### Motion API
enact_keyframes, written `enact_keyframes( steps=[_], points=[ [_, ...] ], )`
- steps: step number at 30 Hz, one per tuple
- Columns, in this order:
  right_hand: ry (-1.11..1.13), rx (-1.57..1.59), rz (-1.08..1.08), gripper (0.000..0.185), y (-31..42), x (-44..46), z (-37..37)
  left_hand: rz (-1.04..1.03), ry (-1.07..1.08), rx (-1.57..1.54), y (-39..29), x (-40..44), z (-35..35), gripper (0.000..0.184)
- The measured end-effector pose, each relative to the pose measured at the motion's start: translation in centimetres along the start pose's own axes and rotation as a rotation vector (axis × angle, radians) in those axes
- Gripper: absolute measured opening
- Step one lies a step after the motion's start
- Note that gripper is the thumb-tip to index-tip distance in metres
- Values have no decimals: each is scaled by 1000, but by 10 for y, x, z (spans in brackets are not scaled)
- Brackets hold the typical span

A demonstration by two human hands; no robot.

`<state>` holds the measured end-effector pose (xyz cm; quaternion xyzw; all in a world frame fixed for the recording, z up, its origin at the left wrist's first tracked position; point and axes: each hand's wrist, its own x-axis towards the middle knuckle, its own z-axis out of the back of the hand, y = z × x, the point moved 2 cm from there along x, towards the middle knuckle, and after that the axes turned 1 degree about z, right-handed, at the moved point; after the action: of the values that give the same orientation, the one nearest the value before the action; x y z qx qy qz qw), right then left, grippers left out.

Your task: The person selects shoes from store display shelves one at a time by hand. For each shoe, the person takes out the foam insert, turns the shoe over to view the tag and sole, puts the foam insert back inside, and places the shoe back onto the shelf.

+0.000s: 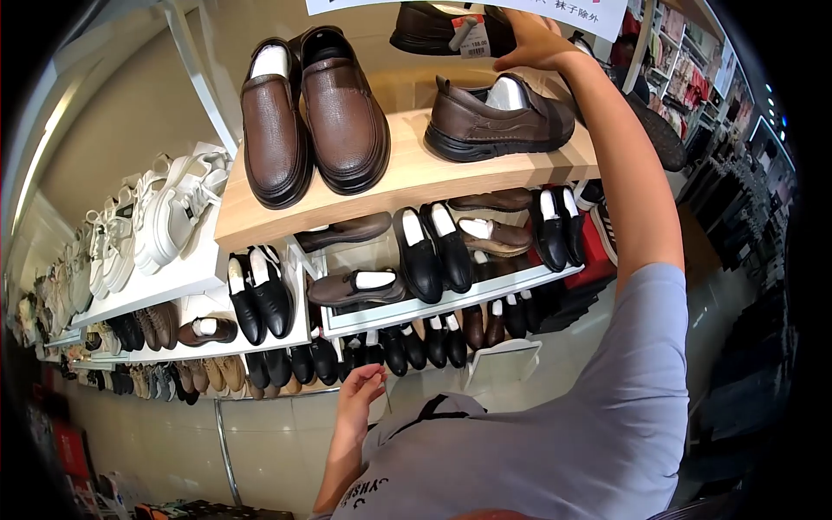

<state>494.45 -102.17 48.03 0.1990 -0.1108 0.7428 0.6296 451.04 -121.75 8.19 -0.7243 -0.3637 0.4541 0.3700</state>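
Observation:
My right hand [536,42] reaches up to the top shelf and is closed around the right end of a dark brown shoe [423,30]. A price tag [471,38] hangs on that shoe. Just below the hand, a brown slip-on shoe [498,121] stuffed with white paper rests on the wooden shelf [407,178]. To its left stands a pair of brown leather loafers [347,121], toes pointing toward me. My left hand [360,392] hangs low in front of my body with its fingers curled in. Nothing shows in it.
Lower shelves carry black loafers [433,251] and a grey-brown shoe [355,288]. White sneakers [178,208] line a shelf at the left. A white sign [555,13] with printed characters overhangs the top. A small white-framed panel [505,362] stands below. Clothing racks are at the right.

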Motion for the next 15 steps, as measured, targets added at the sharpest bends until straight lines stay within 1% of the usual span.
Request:
enact_keyframes(
  steps=[1,2,4,5,6,8,9,12,13,15],
  points=[
    [13,9,82,71,-4,6,-5,-16,-6,2,0,-1,-4,20],
    [-14,-3,64,72,-9,9,-8,-32,-10,6,0,-3,-7,20],
    [-68,-33,24,73,-1,6,-6,2,-26,-48,3,-7,-5,21],
    [-211,-114,22,73,10,-5,-2,27,-38,-96,5,-11,-5,22],
    [-247,-116,66,74,8,-4,-2,53,-48,-146,8,-14,-5,22],
    [-314,-121,145,76,-1,-7,-2,78,-80,-138,17,-15,0,22],
    [-328,-109,117,80,3,-13,0,97,-94,-131,18,-16,1,21],
    [-247,-109,138,80,5,-22,9,111,-102,-86,16,-13,0,20],
    [-310,-200,133,84,1,-29,11,105,-98,-67,15,-10,0,19],
    [-366,-179,188,88,-7,-37,9,90,-70,-48,14,-2,0,19]
  ],
)
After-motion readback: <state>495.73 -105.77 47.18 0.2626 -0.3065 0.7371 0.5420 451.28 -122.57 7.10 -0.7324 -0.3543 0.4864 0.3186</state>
